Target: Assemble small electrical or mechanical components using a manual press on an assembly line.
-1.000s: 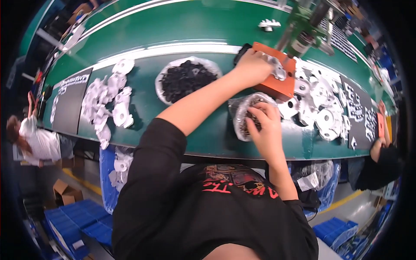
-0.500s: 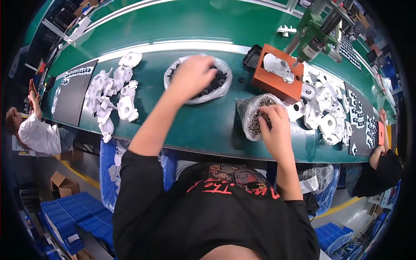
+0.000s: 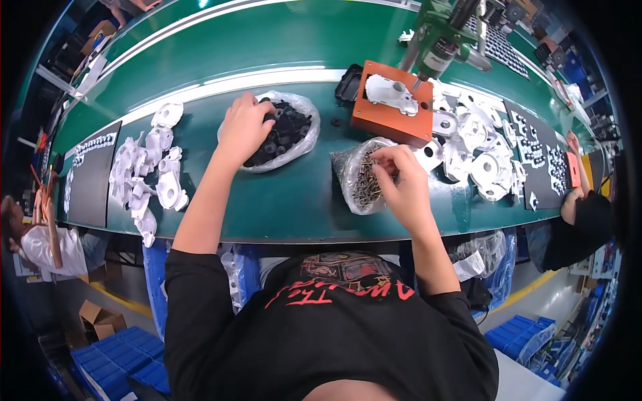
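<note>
My left hand (image 3: 245,125) is over the left side of a clear plastic bag (image 3: 309,137) of small black round parts (image 3: 284,137). Its fingers are bent and apart, with the tips at the parts. At the right, my right hand (image 3: 406,184) has its curled fingers and thumb at the mouth of another plastic bag (image 3: 348,177). That bag holds many small metal screws (image 3: 366,184). What lies between the right fingertips is too small to make out. A white molded housing (image 3: 388,93) rests on an orange block fixture (image 3: 391,127), beneath a green press (image 3: 435,57).
White housings lie in a left pile (image 3: 140,167) and a right pile (image 3: 478,147). A black tray (image 3: 348,83) stands beside the fixture. Dark mats (image 3: 93,187) with small parts lie at both ends. Co-workers sit left (image 3: 50,247) and right (image 3: 588,220).
The whole view has shifted a little. My left hand has come down from above the bag of black parts to its left side. My right hand stays at the screw bag.
</note>
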A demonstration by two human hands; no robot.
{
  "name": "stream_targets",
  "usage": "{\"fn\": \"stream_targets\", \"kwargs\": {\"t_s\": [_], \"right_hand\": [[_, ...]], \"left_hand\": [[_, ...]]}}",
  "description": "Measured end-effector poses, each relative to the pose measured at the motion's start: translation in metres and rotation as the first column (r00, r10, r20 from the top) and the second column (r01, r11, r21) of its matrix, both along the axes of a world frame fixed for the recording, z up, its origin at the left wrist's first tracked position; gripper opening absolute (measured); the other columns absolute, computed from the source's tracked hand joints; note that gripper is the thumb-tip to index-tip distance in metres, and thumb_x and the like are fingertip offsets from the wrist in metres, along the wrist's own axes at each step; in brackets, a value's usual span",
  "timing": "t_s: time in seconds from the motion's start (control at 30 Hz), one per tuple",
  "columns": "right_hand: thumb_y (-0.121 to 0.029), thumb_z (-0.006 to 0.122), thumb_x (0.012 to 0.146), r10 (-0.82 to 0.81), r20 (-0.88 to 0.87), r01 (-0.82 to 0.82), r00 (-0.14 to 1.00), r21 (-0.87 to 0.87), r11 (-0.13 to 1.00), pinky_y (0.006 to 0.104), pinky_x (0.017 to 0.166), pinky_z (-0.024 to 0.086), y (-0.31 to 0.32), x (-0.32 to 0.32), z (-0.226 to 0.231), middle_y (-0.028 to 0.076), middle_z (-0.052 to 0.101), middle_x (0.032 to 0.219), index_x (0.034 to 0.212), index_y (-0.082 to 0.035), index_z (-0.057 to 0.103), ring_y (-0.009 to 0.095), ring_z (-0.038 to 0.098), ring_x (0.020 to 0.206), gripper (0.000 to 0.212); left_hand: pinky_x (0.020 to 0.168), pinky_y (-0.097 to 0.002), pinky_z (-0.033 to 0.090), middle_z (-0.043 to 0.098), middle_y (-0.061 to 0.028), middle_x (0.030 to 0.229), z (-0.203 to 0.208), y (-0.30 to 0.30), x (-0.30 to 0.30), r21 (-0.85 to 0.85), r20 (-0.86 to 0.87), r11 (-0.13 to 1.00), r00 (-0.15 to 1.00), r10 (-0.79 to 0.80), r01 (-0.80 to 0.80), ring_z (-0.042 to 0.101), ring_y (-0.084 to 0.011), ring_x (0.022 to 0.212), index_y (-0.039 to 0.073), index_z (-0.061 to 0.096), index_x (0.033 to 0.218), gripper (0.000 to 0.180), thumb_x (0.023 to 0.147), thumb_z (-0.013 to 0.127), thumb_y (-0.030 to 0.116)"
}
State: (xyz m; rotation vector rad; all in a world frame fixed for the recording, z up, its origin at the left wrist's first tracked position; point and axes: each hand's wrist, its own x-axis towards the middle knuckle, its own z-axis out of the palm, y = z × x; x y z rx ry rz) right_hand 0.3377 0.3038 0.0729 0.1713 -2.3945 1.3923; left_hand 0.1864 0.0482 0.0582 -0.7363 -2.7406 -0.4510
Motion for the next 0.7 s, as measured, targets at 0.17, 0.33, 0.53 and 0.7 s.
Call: {"fn": "stream_targets", "kwargs": {"t_s": [0.17, 0.33, 0.53, 0.7], "right_hand": [[0.007, 0.057, 0.081, 0.058, -0.040, -0.067, 0.998, -0.292, 0.954, 0.0238, 0.075, 0.046, 0.020, 0.002, -0.009, 0.006, 0.055, 0.093, 0.094, 0.002, 0.056, 0.013, 0.057, 0.083, 0.013], [0.007, 0.057, 0.083, 0.005, -0.042, -0.031, 0.999, -0.634, 0.773, 0.0238, 0.077, 0.047, 0.039, -0.002, -0.005, 0.010, 0.056, 0.109, 0.102, 0.003, 0.054, 0.013, 0.059, 0.088, 0.020], [0.004, 0.060, 0.082, -0.072, -0.027, 0.041, 0.997, -0.599, 0.800, 0.0251, 0.077, 0.049, 0.084, -0.022, -0.005, 0.017, 0.051, 0.126, 0.094, 0.005, 0.061, 0.013, 0.062, 0.087, 0.012], [-0.001, 0.063, 0.081, -0.218, 0.010, 0.200, 0.976, -0.447, 0.872, 0.0248, 0.078, 0.048, 0.114, -0.053, -0.009, 0.014, 0.059, 0.115, 0.090, 0.005, 0.063, 0.012, 0.061, 0.086, 0.011]], "left_hand": [[0.079, -0.0387, 0.044, 0.056, -0.0098, 0.094, 0.017, 0.008, -0.008, -0.029, 0.022, 0.998, 0.998, -0.059, 0.059, 0.055, -0.0277, 0.094, 0.006, 0.063, 0.083, 0.012, 0.076, 0.066, 0.014], [0.066, -0.0302, 0.045, 0.062, -0.0091, 0.077, 0.047, 0.054, -0.022, 0.477, 0.229, 0.875, 0.950, -0.210, 0.079, 0.056, -0.0176, 0.070, 0.001, 0.061, 0.082, 0.018, 0.077, 0.066, 0.017], [0.064, -0.0259, 0.041, 0.063, -0.0032, 0.077, 0.047, 0.168, -0.079, 0.551, 0.462, 0.803, 0.719, -0.519, 0.226, 0.054, -0.0110, 0.070, 0.002, 0.065, 0.087, 0.022, 0.079, 0.068, 0.022], [0.057, -0.0263, 0.037, 0.061, -0.0009, 0.075, 0.037, 0.234, -0.111, 0.430, 0.713, 0.894, 0.560, -0.421, 0.124, 0.051, -0.0098, 0.066, 0.003, 0.067, 0.086, 0.020, 0.077, 0.069, 0.021]]}}
